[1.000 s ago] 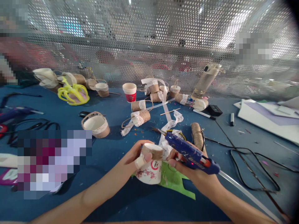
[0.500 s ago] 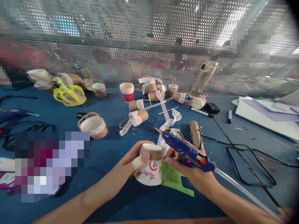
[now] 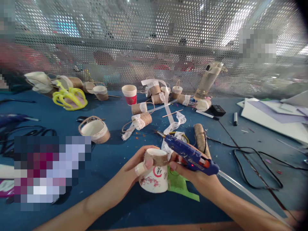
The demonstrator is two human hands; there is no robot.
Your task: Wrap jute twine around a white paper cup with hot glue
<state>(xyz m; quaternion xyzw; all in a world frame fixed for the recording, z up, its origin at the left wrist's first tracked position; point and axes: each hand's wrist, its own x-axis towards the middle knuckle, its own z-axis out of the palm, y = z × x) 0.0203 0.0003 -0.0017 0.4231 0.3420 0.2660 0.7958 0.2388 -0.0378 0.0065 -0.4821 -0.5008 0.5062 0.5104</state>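
Left hand (image 3: 132, 167) clamped on twine-wrapped cup (image 3: 158, 158) — right hand (image 3: 195, 179), grip clamped around blue glue gun (image 3: 185, 151).

The white cup (image 3: 154, 184) bears pink blossoms, with a brown, white-rimmed ring (image 3: 159, 158) above it, a dark-blue glue gun (image 3: 186, 152) and green sheet (image 3: 179, 185) right of it, blue counter (image 3: 125, 213) below.

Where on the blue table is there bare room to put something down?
Free on the table: the front stretch between the forearms, this side of the printed cup; and a smaller patch between the handled basket and the red cup. Crowded: around the right hand, with the glue gun, lace and twine roll; and at the back centre, among small baskets.
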